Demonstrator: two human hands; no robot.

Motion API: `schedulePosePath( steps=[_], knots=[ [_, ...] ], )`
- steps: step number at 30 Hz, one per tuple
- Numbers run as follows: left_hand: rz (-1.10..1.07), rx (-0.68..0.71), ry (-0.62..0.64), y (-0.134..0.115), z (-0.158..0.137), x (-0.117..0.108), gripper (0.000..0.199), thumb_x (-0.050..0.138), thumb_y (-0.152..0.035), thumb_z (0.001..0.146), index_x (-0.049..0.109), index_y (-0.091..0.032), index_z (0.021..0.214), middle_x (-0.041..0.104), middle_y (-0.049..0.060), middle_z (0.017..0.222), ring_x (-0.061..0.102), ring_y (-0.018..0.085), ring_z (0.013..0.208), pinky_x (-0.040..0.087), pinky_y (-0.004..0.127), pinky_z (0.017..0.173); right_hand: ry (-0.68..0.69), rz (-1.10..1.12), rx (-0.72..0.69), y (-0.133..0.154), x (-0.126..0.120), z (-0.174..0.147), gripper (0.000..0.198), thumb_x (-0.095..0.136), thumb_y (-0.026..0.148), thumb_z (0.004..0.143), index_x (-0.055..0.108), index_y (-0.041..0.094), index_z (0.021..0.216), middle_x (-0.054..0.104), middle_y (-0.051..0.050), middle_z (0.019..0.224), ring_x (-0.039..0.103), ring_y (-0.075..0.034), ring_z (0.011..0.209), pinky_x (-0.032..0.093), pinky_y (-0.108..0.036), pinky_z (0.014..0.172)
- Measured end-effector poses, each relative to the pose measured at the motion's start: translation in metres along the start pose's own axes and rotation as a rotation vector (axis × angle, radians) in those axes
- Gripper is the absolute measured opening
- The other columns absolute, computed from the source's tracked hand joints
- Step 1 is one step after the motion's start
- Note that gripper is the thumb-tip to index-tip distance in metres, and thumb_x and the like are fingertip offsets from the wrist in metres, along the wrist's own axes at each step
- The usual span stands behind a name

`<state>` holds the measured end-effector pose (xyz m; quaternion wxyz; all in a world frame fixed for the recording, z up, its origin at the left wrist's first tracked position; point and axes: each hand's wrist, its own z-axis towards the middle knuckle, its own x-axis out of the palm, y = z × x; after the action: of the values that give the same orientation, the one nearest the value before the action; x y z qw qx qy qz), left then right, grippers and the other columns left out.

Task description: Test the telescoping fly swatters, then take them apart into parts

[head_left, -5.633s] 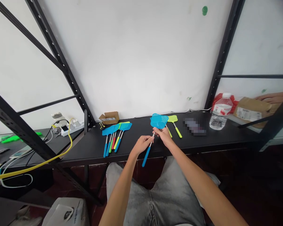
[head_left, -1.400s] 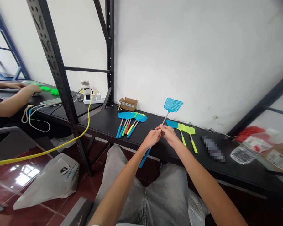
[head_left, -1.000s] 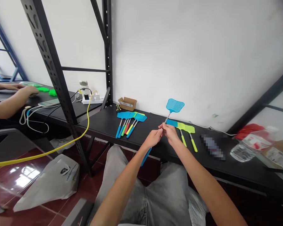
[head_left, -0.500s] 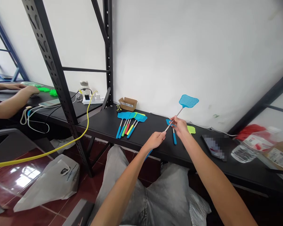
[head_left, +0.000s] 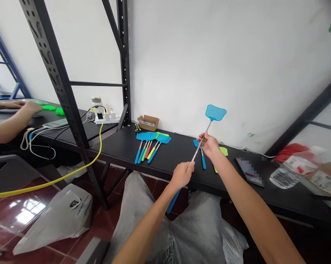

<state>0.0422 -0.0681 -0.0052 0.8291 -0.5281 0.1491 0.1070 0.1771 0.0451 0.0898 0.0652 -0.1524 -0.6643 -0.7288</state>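
Note:
A blue fly swatter point(head_left: 216, 112) with a thin metal shaft slants across the table's front edge, its mesh head up against the wall. My left hand point(head_left: 182, 173) is closed round the lower part of the shaft, and the blue handle point(head_left: 173, 201) sticks out below it. Higher up, my right hand point(head_left: 209, 145) pinches the shaft. Behind the right hand lie another blue swatter point(head_left: 203, 161) and a yellow-green one point(head_left: 224, 151), both partly hidden. To the left, several swatters point(head_left: 147, 150) with blue, green, red and yellow handles lie side by side, heads overlapping.
A small open cardboard box point(head_left: 149, 123) stands by the wall. On the right are a phone point(head_left: 249, 171) and a plastic bottle point(head_left: 284, 176). A yellow cable point(head_left: 100, 137) hangs past the black rack post point(head_left: 55, 69). A co-worker's arms point(head_left: 11, 123) rest on the left table.
My left hand has moved slightly down along the swatter, and more of its metal shaft shows between my hands. The swatter stands a little steeper, with its head shifted left.

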Motion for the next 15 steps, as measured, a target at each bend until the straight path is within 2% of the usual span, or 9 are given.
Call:
schedulePosePath(
  steps=[3,7,12,15],
  knots=[
    [0.018,0.005,-0.02,-0.001,-0.002,0.001,0.049,0.028,-0.05,0.098,0.046,-0.019,0.064,0.046,-0.002,0.059,0.044,0.013,0.061,0.028,0.024,0.059,0.038,-0.006,-0.007,0.003,0.0,-0.011,0.026,0.061,0.044,0.088,0.063,0.021,0.076,0.066,-0.001,0.069,0.064,-0.013,0.06,0.045,-0.023,0.051],
    [-0.022,-0.007,-0.046,-0.002,-0.001,0.002,0.048,0.029,-0.05,0.098,0.046,-0.019,0.065,0.045,-0.003,0.058,0.044,0.013,0.059,0.028,0.024,0.059,0.181,-0.098,-0.007,-0.008,-0.002,-0.032,0.028,0.064,0.047,0.084,0.068,0.02,0.084,0.069,-0.003,0.074,0.064,-0.014,0.062,0.046,-0.024,0.054],
    [-0.124,0.006,-0.087,0.0,-0.001,-0.001,0.047,0.028,-0.049,0.099,0.045,-0.019,0.066,0.042,-0.003,0.056,0.042,0.012,0.058,0.029,0.024,0.059,0.368,-0.145,0.051,-0.035,-0.003,-0.06,0.037,0.07,0.055,0.077,0.07,0.019,0.083,0.071,-0.006,0.076,0.065,-0.016,0.067,0.047,-0.025,0.057],
    [-0.168,0.005,-0.092,-0.002,-0.007,0.0,0.046,0.029,-0.049,0.098,0.044,-0.019,0.067,0.04,-0.004,0.055,0.039,0.012,0.057,0.028,0.024,0.058,0.38,-0.098,0.049,-0.043,-0.003,-0.069,0.039,0.074,0.056,0.072,0.068,0.019,0.079,0.068,-0.004,0.071,0.062,-0.015,0.065,0.046,-0.025,0.056]
  ],
)
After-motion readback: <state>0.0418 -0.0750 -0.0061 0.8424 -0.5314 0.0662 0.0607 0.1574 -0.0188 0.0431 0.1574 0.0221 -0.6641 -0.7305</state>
